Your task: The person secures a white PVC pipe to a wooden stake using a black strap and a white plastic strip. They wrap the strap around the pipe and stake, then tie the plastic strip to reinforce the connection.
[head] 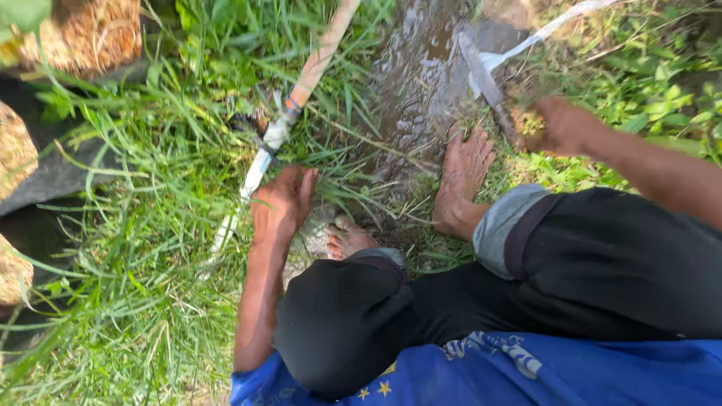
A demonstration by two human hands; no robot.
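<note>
I am squatting barefoot on grass beside a muddy water channel (421, 68). My left hand (284, 201) rests palm down on the grass, its fingers spread, touching the white lower end of a long taped pole (289, 113) that lies slanting across the grass. My right hand (553, 126) is closed around the handle of a long dull blade (481, 75), with dry grass caught in the fist; the blade points up toward the water. A pale tool with a thin handle (526, 41) lies just beyond the blade.
My bare feet (462, 177) stand at the channel's edge, knees in dark trousers below. Straw-coloured bundles (83, 34) on dark sheeting lie at the left. Tall grass (150, 248) covers the left, leafy weeds (647, 68) the right.
</note>
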